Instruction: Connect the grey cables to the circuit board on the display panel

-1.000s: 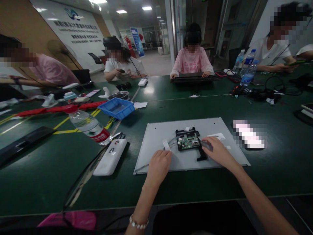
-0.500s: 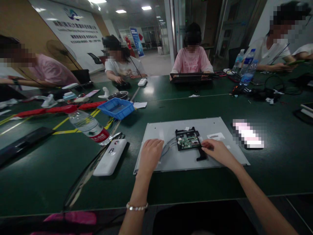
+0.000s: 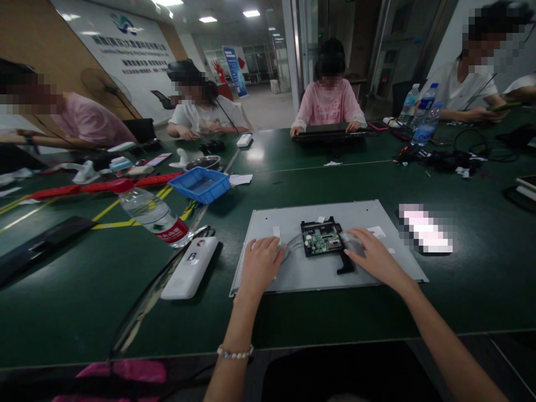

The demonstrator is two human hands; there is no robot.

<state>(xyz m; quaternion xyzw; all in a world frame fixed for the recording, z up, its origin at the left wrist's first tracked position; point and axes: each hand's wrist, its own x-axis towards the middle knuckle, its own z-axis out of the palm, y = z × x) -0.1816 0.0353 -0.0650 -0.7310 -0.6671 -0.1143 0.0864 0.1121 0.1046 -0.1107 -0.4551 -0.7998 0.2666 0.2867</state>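
A flat grey panel [image 3: 288, 279] lies on the table in front of me. On its middle sits a green circuit board [image 3: 322, 243] in a black plastic frame [image 3: 345, 263], with thin grey cables [image 3: 293, 245] running out to the left. My left hand [image 3: 262, 261] is over the panel's left part beside the cable ends, fingers apart; whether it touches a cable is unclear. At the frame's right edge, my right hand [image 3: 373, 255] has thumb and forefinger parted, the fingertips smeared by motion. A white label [image 3: 377, 231] shows just behind it.
Left of the panel are a white power bank [image 3: 190, 268], a tilted water bottle [image 3: 153, 215] and a blue plastic tray [image 3: 200, 185]. A blurred-out phone [image 3: 425, 229] lies to the right. Farther off are bottles [image 3: 426, 114], black cables [image 3: 452, 159] and several people seated around the table.
My right hand's fingers have parted and come slightly up at the frame's edge. My left hand's fingers have spread. The board and panel stay in place.
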